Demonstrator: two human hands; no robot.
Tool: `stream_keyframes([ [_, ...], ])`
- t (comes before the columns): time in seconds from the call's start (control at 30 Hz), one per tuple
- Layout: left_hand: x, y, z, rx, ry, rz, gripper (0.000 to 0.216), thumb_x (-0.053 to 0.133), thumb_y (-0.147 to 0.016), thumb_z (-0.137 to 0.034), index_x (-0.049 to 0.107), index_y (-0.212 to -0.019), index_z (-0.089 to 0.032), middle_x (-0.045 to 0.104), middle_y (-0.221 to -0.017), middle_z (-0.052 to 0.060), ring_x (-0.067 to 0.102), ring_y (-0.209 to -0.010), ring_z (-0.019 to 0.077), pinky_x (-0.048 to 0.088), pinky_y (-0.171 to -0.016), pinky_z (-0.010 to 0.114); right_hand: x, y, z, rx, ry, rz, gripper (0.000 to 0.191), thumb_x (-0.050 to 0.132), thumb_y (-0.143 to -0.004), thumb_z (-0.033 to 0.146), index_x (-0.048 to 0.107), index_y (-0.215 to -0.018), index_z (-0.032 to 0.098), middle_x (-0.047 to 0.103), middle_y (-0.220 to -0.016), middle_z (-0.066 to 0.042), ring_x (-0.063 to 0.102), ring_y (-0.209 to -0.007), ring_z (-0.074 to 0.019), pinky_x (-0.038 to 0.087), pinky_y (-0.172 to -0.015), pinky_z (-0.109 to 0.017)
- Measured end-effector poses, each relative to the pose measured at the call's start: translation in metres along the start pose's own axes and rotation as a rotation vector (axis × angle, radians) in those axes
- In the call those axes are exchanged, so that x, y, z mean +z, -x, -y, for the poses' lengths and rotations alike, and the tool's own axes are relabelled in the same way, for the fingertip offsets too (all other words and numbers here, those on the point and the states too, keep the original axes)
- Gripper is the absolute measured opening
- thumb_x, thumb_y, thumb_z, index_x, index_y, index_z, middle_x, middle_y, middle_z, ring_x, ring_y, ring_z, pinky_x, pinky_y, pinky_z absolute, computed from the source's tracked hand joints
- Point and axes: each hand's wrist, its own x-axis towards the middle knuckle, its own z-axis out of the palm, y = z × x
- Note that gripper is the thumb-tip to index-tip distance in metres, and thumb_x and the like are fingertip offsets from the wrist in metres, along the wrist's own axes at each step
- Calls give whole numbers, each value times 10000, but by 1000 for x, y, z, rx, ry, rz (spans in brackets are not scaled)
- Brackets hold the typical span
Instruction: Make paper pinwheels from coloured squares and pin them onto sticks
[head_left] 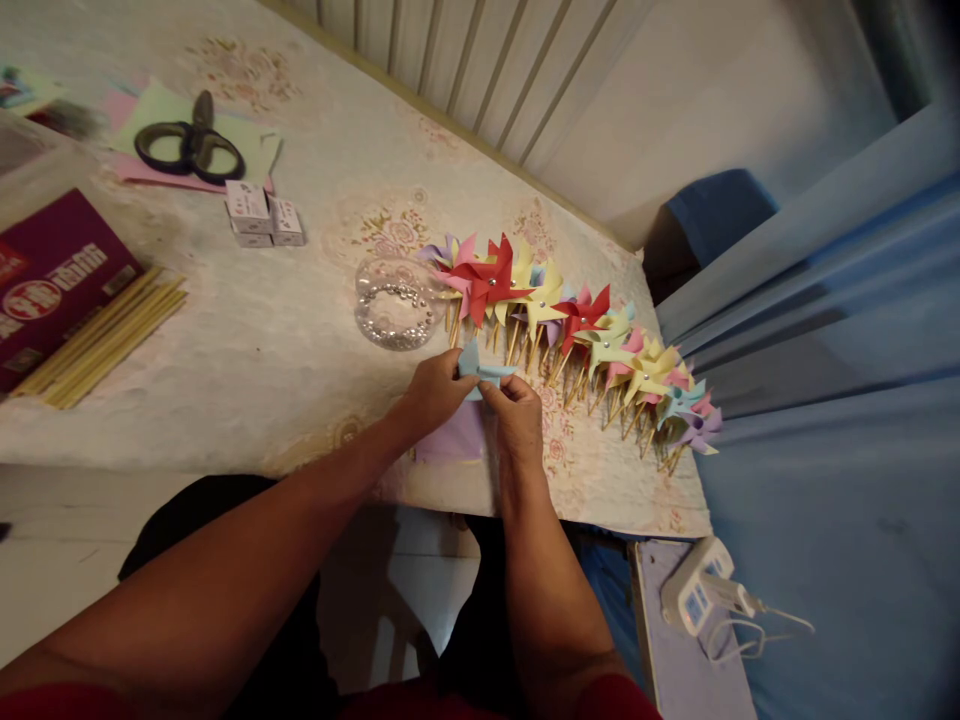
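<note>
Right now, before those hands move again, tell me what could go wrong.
The light-blue paper, pinched by the left grip and right grip, could crease or tear if they pull unevenly. The clear round dish sits close by; a knock might scatter its small shiny pieces. The pinwheels beside the hands could get bumped and bent.

Over at your nine o'clock, here's the purple package (71, 265), with a row of big white characters slanting across it and more in a round badge (31, 300), all too blurred for you to read. Up to ten o'clock now: the small white boxes (248, 208) show tiny print, and you can't make that out either.
</note>
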Motion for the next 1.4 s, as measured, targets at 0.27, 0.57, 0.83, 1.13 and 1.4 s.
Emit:
stream_keyframes([
  [0.27, 2, 3, 2, 42, -12, 12, 107, 583, -735, -240, 632, -795, -166, 601, -688, -20, 498, -676, 138, 401, -611, 237, 2, 0, 1, 62, -196, 25, 184, 747, -708, 356, 670, -761, 198, 591, -675, 50, 505, -616, -114, 396, -590, -229],
  [0.57, 0, 3, -1, -30, 160, 78, 120, 645, -686, -241, 655, -774, -159, 639, -684, -5, 576, -725, 168, 467, -644, 254, -1, -2, -1, 80, -205, 3, 187, 766, -683, 334, 674, -763, 192, 599, -669, 55, 493, -604, -109, 391, -592, -232],
  [0.83, -2, 4, 2, -85, 360, 172, 253, 720, -643, -333, 683, -805, -142, 659, -690, 1, 611, -732, 182, 483, -666, 277, -4, -2, 4, 65, -182, 14, 187, 741, -703, 354, 655, -710, 187, 589, -641, 59, 478, -592, -103, 382, -605, -232],
  [1.13, -1, -3, 11, -40, 415, 139, 313, 754, -634, -317, 704, -879, -128, 697, -777, 7, 595, -721, 157, 466, -696, 278, -6, 5, 18, 78, -169, 88, 154, 722, -705, 331, 650, -695, 195, 563, -615, 56, 470, -573, -103, 379, -587, -235],
  [1.4, -10, -5, 3, -133, 629, 108, 272, 769, -619, -270, 693, -841, -132, 686, -737, -10, 568, -625, 116, 421, -602, 239, -53, 3, 24, 16, -3, -46, 205, 708, -717, 348, 709, -849, 192, 634, -703, 24, 518, -623, -119, 406, -629, -254],
])
